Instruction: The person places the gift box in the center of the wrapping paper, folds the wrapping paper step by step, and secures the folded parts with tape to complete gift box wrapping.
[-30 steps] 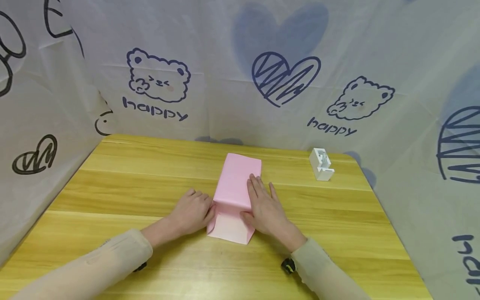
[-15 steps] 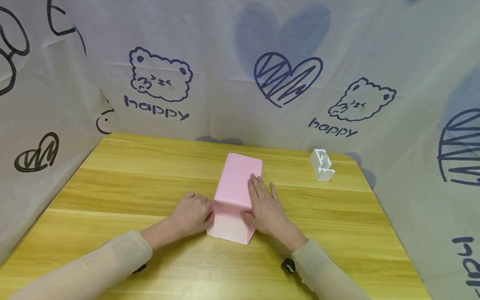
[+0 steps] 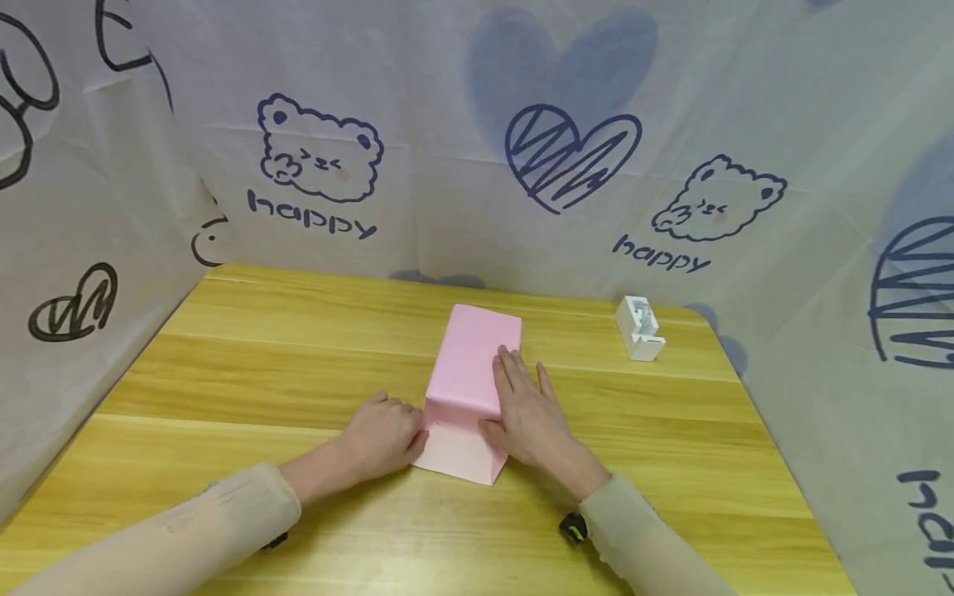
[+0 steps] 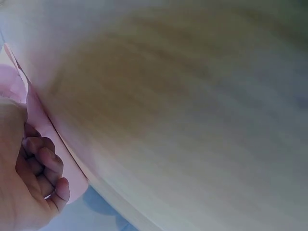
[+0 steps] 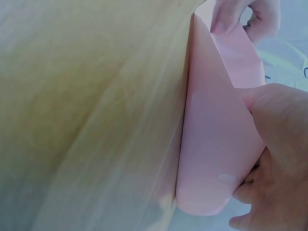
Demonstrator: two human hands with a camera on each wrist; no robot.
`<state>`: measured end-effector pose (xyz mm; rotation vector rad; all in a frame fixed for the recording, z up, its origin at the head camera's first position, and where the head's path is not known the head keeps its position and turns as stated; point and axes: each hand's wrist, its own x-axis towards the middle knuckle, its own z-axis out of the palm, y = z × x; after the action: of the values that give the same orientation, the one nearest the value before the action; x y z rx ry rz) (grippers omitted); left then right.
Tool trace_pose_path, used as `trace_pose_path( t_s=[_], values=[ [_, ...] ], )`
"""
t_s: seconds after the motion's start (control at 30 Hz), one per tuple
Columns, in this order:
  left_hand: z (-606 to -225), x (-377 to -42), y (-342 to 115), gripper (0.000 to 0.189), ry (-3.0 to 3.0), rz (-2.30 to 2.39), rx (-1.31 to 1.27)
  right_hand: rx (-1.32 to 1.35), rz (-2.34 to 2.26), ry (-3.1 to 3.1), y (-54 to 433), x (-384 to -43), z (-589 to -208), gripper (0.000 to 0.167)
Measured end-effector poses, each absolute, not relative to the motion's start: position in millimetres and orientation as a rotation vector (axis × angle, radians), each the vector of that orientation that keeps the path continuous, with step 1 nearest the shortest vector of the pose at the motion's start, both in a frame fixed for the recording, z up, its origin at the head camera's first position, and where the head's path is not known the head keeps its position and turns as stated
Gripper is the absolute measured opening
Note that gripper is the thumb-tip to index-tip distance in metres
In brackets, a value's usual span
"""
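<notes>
A pink paper box (image 3: 471, 356) lies lengthwise on the table, its open end towards me and its pale lower panel (image 3: 455, 451) reaching out in front. At the left corner of that opening my left hand (image 3: 382, 437) pinches the side edge, thumb on the inner side and the other fingers curled outside. My right hand (image 3: 531, 414) rests along the right side, straight fingers on the top face and thumb hooked into the opening. In the right wrist view the pink side wall (image 5: 211, 130) stands upright on the table. The left side wall is mostly hidden by my left hand.
A small white notched block (image 3: 639, 329), much like a tape dispenser, stands at the back right of the wooden table (image 3: 246, 356). Behind the table hangs a white cloth (image 3: 447, 182) printed with bears and hearts. Another cloth side closes off the left.
My left hand has shifted slightly at the opening's left corner, and the side edge that curved inward there no longer shows. My right hand and the box stay in place.
</notes>
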<state>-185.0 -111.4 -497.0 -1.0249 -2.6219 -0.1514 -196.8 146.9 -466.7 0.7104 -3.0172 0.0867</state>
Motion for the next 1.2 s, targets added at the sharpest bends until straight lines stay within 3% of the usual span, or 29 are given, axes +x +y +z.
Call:
trace_pose_path(
  t_s=[0.37,0.67,1.2],
  values=[
    [-499,-178,-112,0.027,-2.618,-0.09,-1.083,0.723,0.077,-3.017,147,-197,-465,0.1],
    [-493,-184,-106,0.05,-2.821,-0.276,-0.865,0.715,0.064,-3.025,146,-196,-464,0.101],
    [-489,-193,-90,0.049,-2.906,-0.099,-0.714,0.722,0.077,-3.015,147,-197,-465,0.102]
  ],
)
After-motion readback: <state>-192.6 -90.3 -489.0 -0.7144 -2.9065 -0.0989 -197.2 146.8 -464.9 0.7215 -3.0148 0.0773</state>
